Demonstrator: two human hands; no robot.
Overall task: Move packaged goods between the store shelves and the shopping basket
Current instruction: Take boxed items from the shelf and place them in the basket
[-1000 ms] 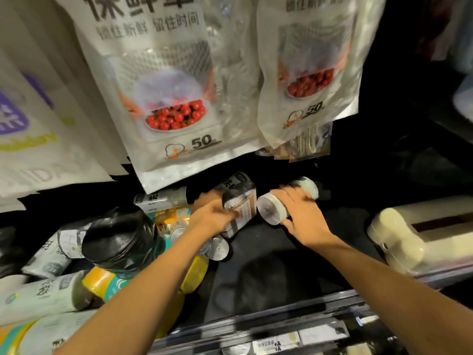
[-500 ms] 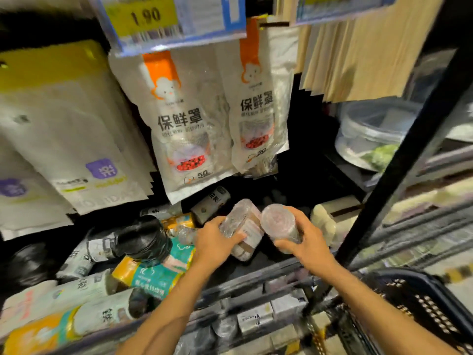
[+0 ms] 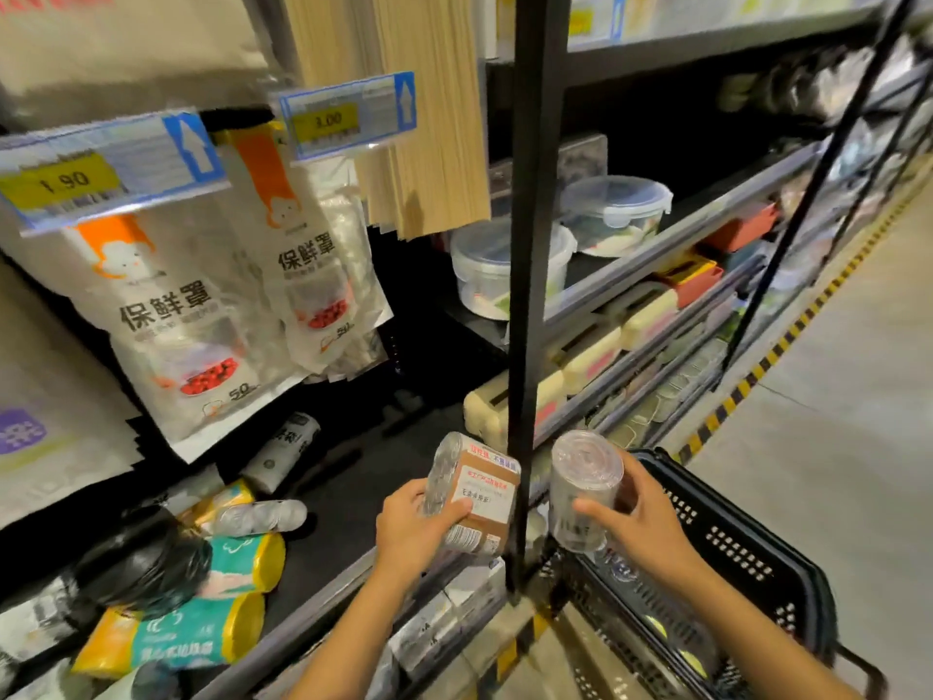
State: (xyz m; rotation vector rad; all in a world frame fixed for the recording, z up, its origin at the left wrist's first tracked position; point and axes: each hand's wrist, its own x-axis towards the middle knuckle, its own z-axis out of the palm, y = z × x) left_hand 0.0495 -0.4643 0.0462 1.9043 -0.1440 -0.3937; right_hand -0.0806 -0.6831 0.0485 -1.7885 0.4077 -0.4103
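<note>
Left hand gripping brown-labelled pack, right hand curled round clear cup stack — above black basket

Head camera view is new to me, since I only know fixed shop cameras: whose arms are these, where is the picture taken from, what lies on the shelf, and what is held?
There is no machine here. A person wears the camera on the head, so it looks forward and down at their own two arms. The left hand grips a clear pack with a brown label. The right hand grips a clear round pack, close to a black shopping basket. On the dark bottom shelf lie rolled packs in yellow and teal wrappers and a black roll. Above them hang white food-cover bags.
</note>
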